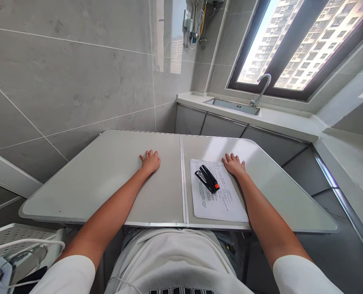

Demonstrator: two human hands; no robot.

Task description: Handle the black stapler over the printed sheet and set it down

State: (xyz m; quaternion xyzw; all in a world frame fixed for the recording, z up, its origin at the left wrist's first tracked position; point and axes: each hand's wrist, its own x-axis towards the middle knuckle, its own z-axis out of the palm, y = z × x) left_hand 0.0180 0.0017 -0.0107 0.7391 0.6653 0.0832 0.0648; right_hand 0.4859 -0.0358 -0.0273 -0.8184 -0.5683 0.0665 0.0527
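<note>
My left hand (151, 161) rests on the left half of the pale folding table (86, 183), fingers spread and nothing in it. On the right half, my right hand (234, 164) lies with fingers apart, by the top right corner of some printed sheets of paper (221, 206). Whether its edge touches the paper I cannot tell. A black stapler (207, 178) with an orange-red end lies at a slant on the sheets, apart from both hands.
A metal-edged seam (183, 183) divides the tabletop. At lower left stands a white perforated basket (18, 234) with cables and other items. Behind the table are a counter with a sink (232, 106) and tap (263, 85), under a window. A grey tiled wall (77, 81) borders the left.
</note>
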